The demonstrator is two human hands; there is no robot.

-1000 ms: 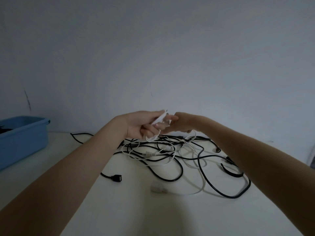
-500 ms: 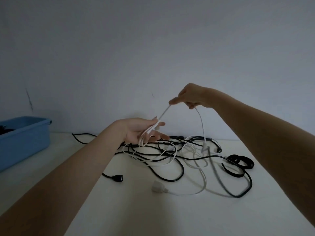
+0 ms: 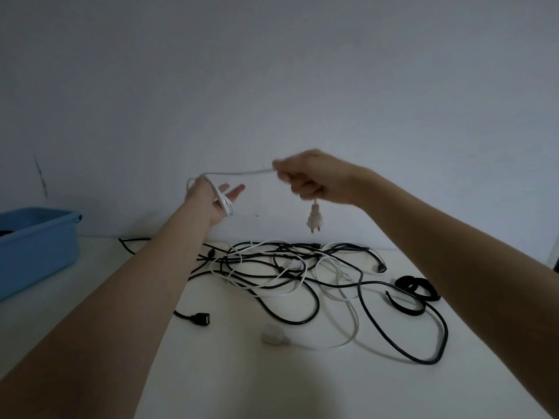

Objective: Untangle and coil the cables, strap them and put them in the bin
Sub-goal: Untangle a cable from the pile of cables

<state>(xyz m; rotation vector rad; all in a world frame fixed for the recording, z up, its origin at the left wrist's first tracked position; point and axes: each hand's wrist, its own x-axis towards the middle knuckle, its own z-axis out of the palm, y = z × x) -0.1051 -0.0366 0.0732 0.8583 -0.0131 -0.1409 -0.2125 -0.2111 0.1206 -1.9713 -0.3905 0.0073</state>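
At far left I see the blue plastic bin [image 3: 39, 237] on the table [image 3: 242, 373], something dark inside, too cropped to name. My left hand [image 3: 211, 201] now wears loops of the thin white cable [image 3: 239, 173] wound round the palm, fingers [image 3: 234, 190] straight and relaxed. Half a second ago the cable still trailed into the heap; now its plug [image 3: 314, 220] dangles free below my right hand [image 3: 311, 176], which pinches the cable. So coiling is nearly finished. Glossy black and white cables [image 3: 287, 273] stay tangled; black straps [image 3: 417, 287] lie rightmost.
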